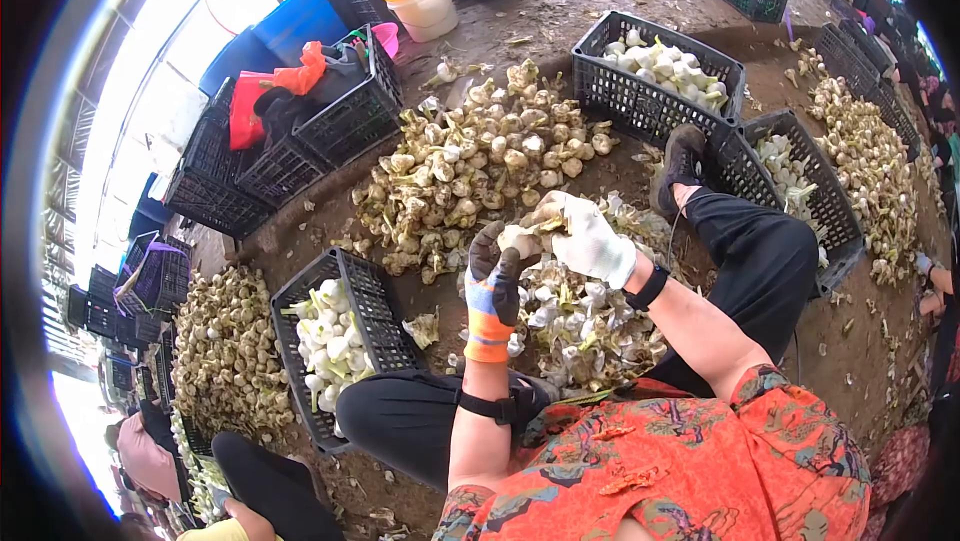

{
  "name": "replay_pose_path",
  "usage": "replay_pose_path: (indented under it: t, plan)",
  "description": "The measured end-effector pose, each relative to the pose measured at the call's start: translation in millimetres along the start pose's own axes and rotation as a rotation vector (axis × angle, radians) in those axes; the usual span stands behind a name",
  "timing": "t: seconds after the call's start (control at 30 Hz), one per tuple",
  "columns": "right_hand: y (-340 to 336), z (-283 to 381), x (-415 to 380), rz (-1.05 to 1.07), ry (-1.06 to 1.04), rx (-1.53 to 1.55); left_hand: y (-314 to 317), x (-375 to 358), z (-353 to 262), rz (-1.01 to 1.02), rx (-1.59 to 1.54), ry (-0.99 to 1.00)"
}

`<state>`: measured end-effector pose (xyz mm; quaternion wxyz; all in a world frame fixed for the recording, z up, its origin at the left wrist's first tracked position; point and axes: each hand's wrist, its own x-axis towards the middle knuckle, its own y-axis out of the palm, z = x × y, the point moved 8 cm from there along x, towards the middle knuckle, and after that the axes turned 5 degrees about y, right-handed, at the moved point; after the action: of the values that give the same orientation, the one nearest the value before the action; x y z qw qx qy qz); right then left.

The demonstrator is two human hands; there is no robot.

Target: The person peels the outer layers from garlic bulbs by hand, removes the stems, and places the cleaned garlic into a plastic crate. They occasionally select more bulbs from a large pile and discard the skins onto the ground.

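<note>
In front of my lap, a garlic bulb (pixel 518 240) sits in the fingers of my left hand (pixel 492 281), which wears a dark, blue and orange glove. My right hand (pixel 592 240), in a white glove, is closed at the bulb's yellowish stem end (pixel 549 225). Just beyond both hands rises a heap of unpeeled garlic bulbs (pixel 470 161) with dirty skins and stems. Below the hands, between my legs, lies a pile of loose garlic skins (pixel 590 326). Whether a tool is hidden in either glove cannot be seen.
A black crate (pixel 385 311) of clean white garlic stands at my left. Two more, a far crate (pixel 655 106) and a right crate (pixel 835 206), also hold garlic. Other heaps lie left (pixel 228 341) and right (pixel 870 171). A white bucket (pixel 425 11) stands behind. People sit nearby on both sides.
</note>
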<state>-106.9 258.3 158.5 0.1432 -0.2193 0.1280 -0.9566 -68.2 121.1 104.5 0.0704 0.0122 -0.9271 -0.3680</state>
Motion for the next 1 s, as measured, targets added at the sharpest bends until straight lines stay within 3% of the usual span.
replay_pose_path:
  t: [0.07,0.17,0.23,0.27,0.33,0.4,0.43,0.47,0.5,0.53,0.63,0.73,0.8,0.83,0.93,0.97,1.0]
  plan:
    - [-1,3,-1,-0.002,-0.043,-0.07,1,2,2,-0.018,-0.018,-0.019]
    - [-3,-7,-8,-0.076,0.076,0.069,2,4,1,-0.019,0.135,0.065]
    - [-5,-7,-13,-0.096,0.088,-0.049,0,5,6,0.026,0.289,0.162]
    - [-6,-5,-14,-0.104,0.093,-0.108,-2,5,8,0.002,0.287,0.105]
    - [-4,-16,-15,-0.021,0.33,0.269,-6,4,8,-0.048,0.28,-0.006]
    - [8,-44,-19,-0.013,0.533,0.725,-1,4,9,0.031,0.204,-0.075]
    - [2,-52,-20,-0.118,0.527,0.848,4,0,6,0.087,0.159,-0.098]
    - [0,-66,-20,-0.131,0.536,0.891,9,-3,5,0.143,0.115,-0.123]
    - [-3,-68,-17,-0.141,0.443,0.837,11,-3,10,0.174,0.256,-0.073]
    - [-6,-68,-15,-0.151,0.351,0.781,12,-5,14,0.159,0.183,-0.08]
    - [-4,-70,-22,-0.224,0.478,0.893,11,-5,16,0.192,0.215,-0.07]
    - [-21,-139,-37,-0.458,0.742,0.881,2,-3,15,0.176,0.196,-0.112]
    - [-34,-126,-26,-0.086,0.612,-0.185,2,-3,10,0.148,0.071,-0.132]
    - [-25,-153,-41,0.069,0.669,-0.504,5,-1,6,0.126,0.122,-0.071]
    - [-16,-48,-22,0.168,0.33,-0.414,2,-1,-3,0.197,0.725,0.139]
    - [-11,-28,-18,0.137,0.153,-0.313,-26,3,21,0.152,0.539,0.02]
    - [-8,-3,-14,0.104,-0.026,-0.209,-19,3,19,0.167,0.628,0.043]
